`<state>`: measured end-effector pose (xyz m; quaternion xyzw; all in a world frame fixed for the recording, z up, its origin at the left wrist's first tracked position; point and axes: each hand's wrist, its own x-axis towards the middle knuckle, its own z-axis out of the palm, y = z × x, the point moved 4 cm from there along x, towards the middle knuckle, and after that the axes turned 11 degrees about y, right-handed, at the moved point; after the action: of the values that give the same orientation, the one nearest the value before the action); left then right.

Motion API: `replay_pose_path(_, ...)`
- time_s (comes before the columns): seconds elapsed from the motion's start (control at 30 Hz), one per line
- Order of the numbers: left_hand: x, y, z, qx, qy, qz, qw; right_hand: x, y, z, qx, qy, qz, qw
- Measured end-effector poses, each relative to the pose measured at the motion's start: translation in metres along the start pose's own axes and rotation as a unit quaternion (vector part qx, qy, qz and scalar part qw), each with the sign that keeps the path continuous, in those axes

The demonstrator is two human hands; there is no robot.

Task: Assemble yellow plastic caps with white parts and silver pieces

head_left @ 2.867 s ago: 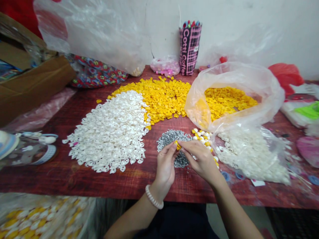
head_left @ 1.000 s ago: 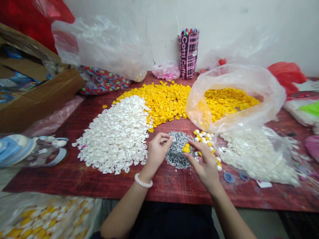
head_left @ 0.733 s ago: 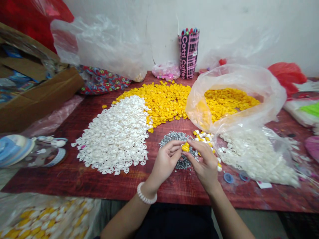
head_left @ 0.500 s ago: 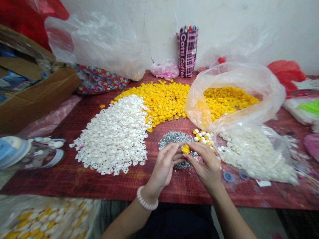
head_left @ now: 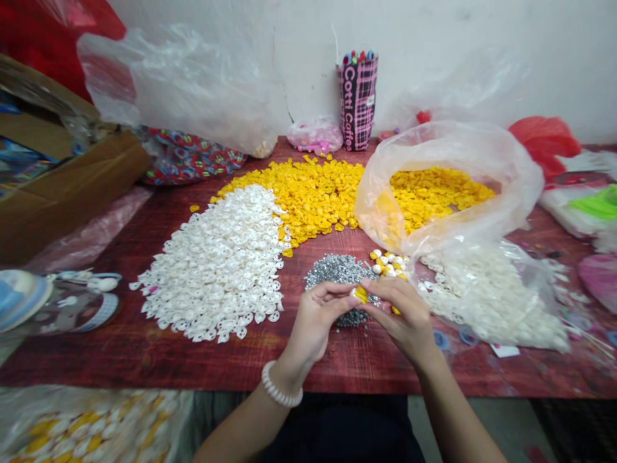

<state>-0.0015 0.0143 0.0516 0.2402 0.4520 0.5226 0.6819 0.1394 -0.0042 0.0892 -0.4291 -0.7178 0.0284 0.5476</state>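
Note:
Between my fingertips is a small yellow-and-white plastic piece (head_left: 360, 294). My left hand (head_left: 322, 315) pinches it from the left and my right hand (head_left: 401, 315) from the right. Just behind the fingers lies a heap of small grey metallic-looking bits (head_left: 337, 267), partly hidden by my hands. A small group of yellow-and-white pieces (head_left: 388, 262) sits beyond my right hand. To the left spreads a large pile of white plastic pieces (head_left: 216, 263). Behind it is a pile of yellow plastic pieces (head_left: 318, 193).
An open clear plastic bag (head_left: 463, 225) holds white pieces at the right. A tall plaid bag (head_left: 357, 103) stands by the wall. On the left are a cardboard box (head_left: 72, 186) and a clear bottle (head_left: 72, 305). A bag of yellow-and-white pieces (head_left: 91, 427) is below the table's front edge.
The piece in my fingers has turned, and a white part now shows beside the yellow. My fingers have closed nearer together around it. The view has shifted slightly.

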Motion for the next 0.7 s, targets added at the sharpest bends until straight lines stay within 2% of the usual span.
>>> replay_pose_path(0.1, 0.0, 0.001, -0.001, 0.019, 0.01, 0.037, 0.999, 0.001, 0.0, -0.001, 0.012, -0.008, -0.025, 1.0)
replay_pose_path(0.33, -0.005, -0.004, 0.004, -0.016, 0.003, 0.027, 1.0, -0.007, -0.003, -0.002, 0.008, 0.04, -0.016, 0.999)
replay_pose_path(0.5, -0.013, -0.016, 0.007, -0.057, 0.043, 0.053, 0.996, -0.017, -0.007, 0.0, -0.015, 0.082, -0.024, 0.996)
replay_pose_path(0.63, -0.018, -0.026, 0.011, -0.092, 0.048, 0.025, 0.994, -0.025, -0.008, -0.001, -0.018, 0.128, -0.021, 0.991)
replay_pose_path(0.7, -0.019, -0.028, 0.013, -0.1, 0.047, 0.018, 0.994, -0.027, -0.007, -0.002, -0.018, 0.128, -0.024, 0.991)
